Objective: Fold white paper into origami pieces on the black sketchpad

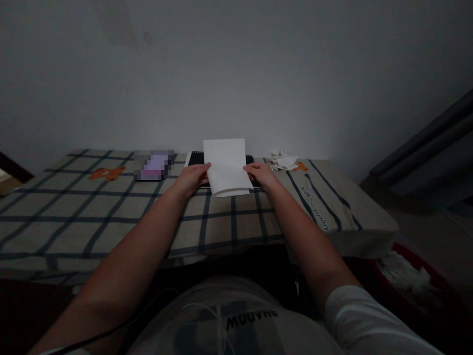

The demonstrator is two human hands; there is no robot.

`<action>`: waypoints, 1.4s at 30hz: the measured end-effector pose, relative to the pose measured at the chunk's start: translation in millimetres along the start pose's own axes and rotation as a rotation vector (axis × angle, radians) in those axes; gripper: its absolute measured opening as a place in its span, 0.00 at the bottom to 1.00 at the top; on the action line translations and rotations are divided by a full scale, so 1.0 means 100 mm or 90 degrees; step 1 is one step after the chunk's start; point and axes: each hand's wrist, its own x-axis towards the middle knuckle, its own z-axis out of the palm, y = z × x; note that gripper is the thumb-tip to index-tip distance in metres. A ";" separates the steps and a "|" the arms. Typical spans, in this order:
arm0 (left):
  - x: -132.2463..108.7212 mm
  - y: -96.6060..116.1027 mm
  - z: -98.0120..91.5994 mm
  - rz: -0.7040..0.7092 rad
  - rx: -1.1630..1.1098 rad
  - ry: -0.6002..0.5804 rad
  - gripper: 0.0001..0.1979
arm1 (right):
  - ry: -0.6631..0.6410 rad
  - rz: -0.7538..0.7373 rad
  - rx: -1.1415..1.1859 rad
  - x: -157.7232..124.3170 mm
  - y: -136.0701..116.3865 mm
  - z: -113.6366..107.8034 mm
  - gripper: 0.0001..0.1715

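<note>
Between my two hands is a white sheet of paper [227,162], lifted above the table and bent over along its near edge. My left hand [192,177] pinches its left side, thumb on top. On the opposite side, my right hand [260,175] grips the paper's right edge the same way. Beneath the paper lies a dark, flat notebook [195,158] with a row of binding holes along its far edge; the paper and my hands hide most of it.
A checked cloth [148,222] covers the table, which stands against a grey wall. At left lies a phone-like object [155,165], blurred out. Folded paper pieces [283,160] sit at right. A red bin [410,276] with crumpled white paper stands on the floor at lower right.
</note>
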 end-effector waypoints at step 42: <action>-0.02 -0.02 0.01 0.074 0.091 0.056 0.08 | -0.003 0.010 0.078 0.03 0.00 -0.01 0.09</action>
